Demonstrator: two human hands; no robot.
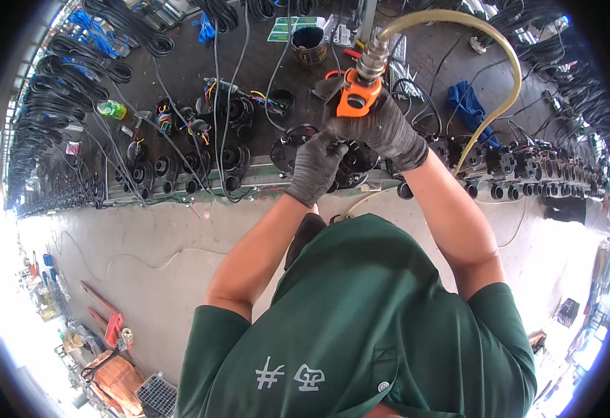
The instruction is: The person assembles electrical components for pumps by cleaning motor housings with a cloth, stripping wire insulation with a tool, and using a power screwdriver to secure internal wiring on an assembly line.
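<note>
My right hand [392, 136], in a dark grey glove, is wrapped round an orange air screwdriver [358, 96]. A metal coupling [372, 59] on its top joins a yellowish air hose [503, 45]. Close beside it, my left hand [316, 167], gloved too, has its fingers pinched together just below the tool. Whatever they hold is hidden. Under both hands lies a round black housing [358, 161] at the bench's near edge, partly covered by the gloves. The tool's tip is out of sight behind my hands.
Rows of black housings [235, 157] with coloured wires stand along the bench edge on the left, more parts [528, 164] on the right. Coiled black cables [61, 97] line the left rim. A dark tin [309, 45], long screws [408, 82] and a blue cloth [468, 104] lie farther back.
</note>
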